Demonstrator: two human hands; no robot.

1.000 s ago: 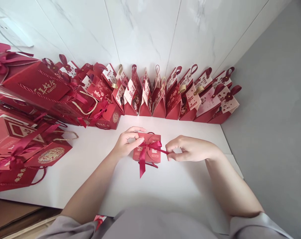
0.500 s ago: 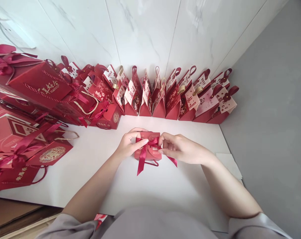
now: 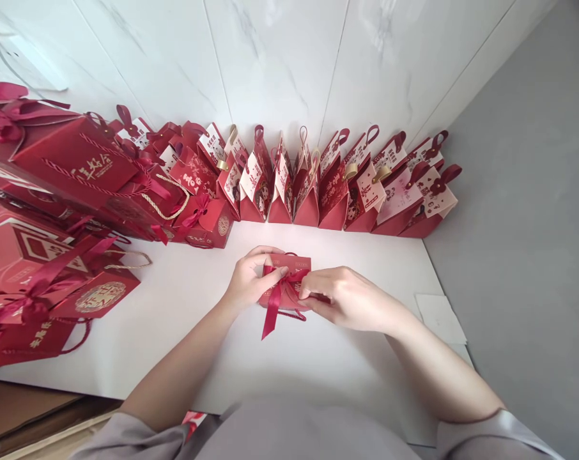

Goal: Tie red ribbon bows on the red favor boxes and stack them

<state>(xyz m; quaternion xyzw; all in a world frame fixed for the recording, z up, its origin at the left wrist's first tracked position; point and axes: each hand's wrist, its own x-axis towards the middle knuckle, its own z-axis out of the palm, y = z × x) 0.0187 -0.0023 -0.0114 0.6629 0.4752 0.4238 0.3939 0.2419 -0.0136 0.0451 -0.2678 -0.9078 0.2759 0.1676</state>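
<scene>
A small red gift box (image 3: pixel 300 264) with gold print rests on the white table in front of me. Dark red ribbon (image 3: pixel 273 313) is looped in a bow across its lid, one tail hanging down over the front. My left hand (image 3: pixel 257 276) grips the box at its left side, thumb pressing on the bow's knot. My right hand (image 3: pixel 340 295) has its thumb and fingers pinched together at the bow's right side, on the ribbon. It hides the right tail and part of the lid. A twisted cord handle (image 3: pixel 294 315) sticks out at the box's front edge.
Rows of small red boxes with ribbon loops (image 3: pixel 332 201) stand along the marbled wall. Larger red gift boxes (image 3: pixel 78 160) with bows and cord handles are stacked at the left. White sheets (image 3: pixel 440 318) lie near the right edge of the white table (image 3: pixel 174 345), beside a grey surface.
My right hand has moved slightly left and down, further over the lid, its fingers now closed together at the bow. The right ribbon tail has gone out of sight. My left hand stays put.
</scene>
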